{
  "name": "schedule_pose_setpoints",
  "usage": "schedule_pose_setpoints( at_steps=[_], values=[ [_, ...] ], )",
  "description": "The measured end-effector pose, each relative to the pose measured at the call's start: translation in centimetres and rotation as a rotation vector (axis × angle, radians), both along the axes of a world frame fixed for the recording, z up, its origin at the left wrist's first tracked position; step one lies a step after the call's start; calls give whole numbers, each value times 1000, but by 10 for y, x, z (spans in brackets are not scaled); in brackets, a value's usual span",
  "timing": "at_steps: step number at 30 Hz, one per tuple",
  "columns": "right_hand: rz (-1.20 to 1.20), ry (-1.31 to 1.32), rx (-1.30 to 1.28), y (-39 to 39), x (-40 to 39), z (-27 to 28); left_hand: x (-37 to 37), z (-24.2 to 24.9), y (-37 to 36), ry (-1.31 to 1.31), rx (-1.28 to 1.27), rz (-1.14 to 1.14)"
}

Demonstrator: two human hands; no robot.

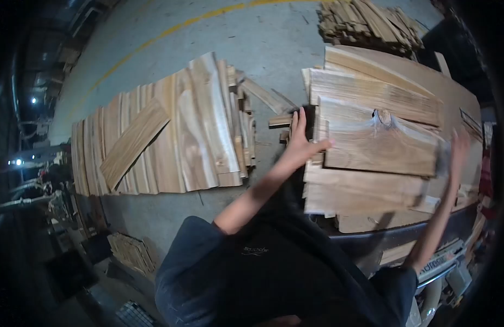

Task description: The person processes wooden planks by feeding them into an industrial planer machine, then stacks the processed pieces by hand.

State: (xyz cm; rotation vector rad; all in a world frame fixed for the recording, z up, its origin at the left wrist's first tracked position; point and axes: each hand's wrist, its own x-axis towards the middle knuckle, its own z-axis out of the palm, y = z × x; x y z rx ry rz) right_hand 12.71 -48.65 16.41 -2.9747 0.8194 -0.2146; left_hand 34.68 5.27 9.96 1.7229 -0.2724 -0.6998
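Note:
A wooden board [383, 150] with a dark knot and a wavy upper edge lies on top of other boards on a table. At its left end is my left hand [306, 143], fingers stretched and spread, the thumb tip right at the board's edge. My right hand [458, 148] is beside the board's right end, somewhat blurred, with its fingers extended upward. Under and around the knotted board are a lower board [361, 191] and an upper board [372, 87], both pale with brown grain.
To the left, a long row of boards [181, 131] is stacked, with one loose plank [135, 144] lying diagonally across it. A pile of narrow strips [366, 24] is at the back right. The brown tabletop [453, 92] shows beyond the boards. Another wood stack [132, 250] stands lower left.

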Motion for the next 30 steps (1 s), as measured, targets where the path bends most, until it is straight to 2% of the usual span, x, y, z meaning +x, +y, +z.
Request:
schedule_pose_setpoints(
  at_steps=[1,2,3,4,5,7,8,9,13,14,15,16,17,19,23,26,28,29,30],
  values=[
    [-63,161,-292,12,29,-13,-15,4,-31,-105,315,-64],
    [-79,304,-231,-38,31,-135,-32,2,-55,-160,393,-93],
    [-78,295,-251,48,70,-97,-41,-4,-76,-229,465,-108],
    [-213,164,-184,71,98,-67,-51,-19,-86,-289,378,-70],
    [-200,161,-190,57,107,-60,-59,-32,-94,-338,295,-27],
    [-193,311,-54,44,105,-68,-66,-24,-97,-383,195,4],
    [-163,152,-125,34,100,-78,-65,-23,-96,-401,119,29],
    [-178,140,-125,26,99,-85,-66,-25,-95,-417,30,52],
    [-74,148,30,6,99,-85,-57,-64,-85,-567,52,-30],
    [2,-27,-39,13,98,-83,-55,-59,-89,-491,76,-1],
    [-18,-25,-46,14,97,-83,-52,-76,-92,-359,13,13],
    [-53,-21,-58,7,94,-95,-49,-53,-102,-305,20,45],
    [-101,-17,-34,8,92,-92,-47,-59,-109,-247,12,35],
    [-139,-42,-11,13,88,-87,-46,-56,-131,-514,65,-2],
    [-220,-21,73,16,86,-78,-53,-46,-176,-646,-1,-74],
    [-189,-154,14,14,81,-84,-62,-44,-194,-612,-72,-86],
    [-69,-406,36,10,78,-86,-68,-40,-197,-576,-90,-84],
    [-79,-403,28,17,76,-81,-66,-39,-200,-557,-111,-63],
    [-175,-360,178,30,74,-77,-60,-46,-201,-576,-132,-55]
  ],
)
